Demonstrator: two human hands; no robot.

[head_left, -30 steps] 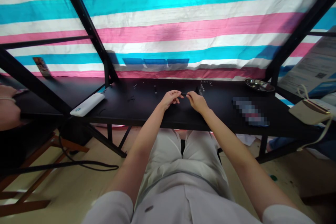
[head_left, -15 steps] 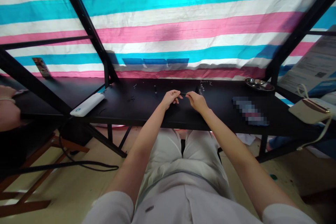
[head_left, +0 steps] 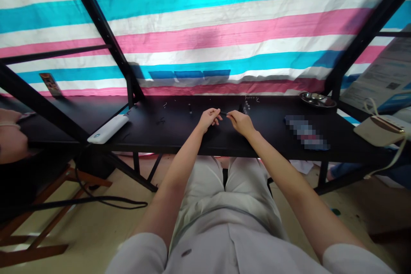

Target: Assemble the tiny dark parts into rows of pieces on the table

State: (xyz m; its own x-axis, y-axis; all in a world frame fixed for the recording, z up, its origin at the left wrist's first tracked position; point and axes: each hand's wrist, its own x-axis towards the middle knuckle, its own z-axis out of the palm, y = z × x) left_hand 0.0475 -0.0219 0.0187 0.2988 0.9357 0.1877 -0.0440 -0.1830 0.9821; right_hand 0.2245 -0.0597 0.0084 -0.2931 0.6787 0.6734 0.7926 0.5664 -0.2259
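Over the black table (head_left: 154, 137), my left hand (head_left: 209, 120) and my right hand (head_left: 240, 122) face each other a short way apart. Between their fingertips runs a thin, dark, stick-like piece (head_left: 224, 114), pinched at both ends; its kind is too small to tell. Just behind my right hand stands a small dark object (head_left: 240, 108), with several small clear or whitish pieces (head_left: 247, 107) beside it. A short dark cylinder with a pale band (head_left: 190, 108) stands farther left, behind my left hand.
A white oblong device (head_left: 108, 129) lies at the table's left end. To the right are a shiny metal dish (head_left: 317, 99), a blurred-out flat item (head_left: 306, 132) and a beige bag (head_left: 379, 130). Black frame posts rise on both sides. Another person's arm (head_left: 13, 135) shows at far left.
The view has shifted slightly. Both hands keep nearly the same pose, with the thin dark piece still pinched between them.
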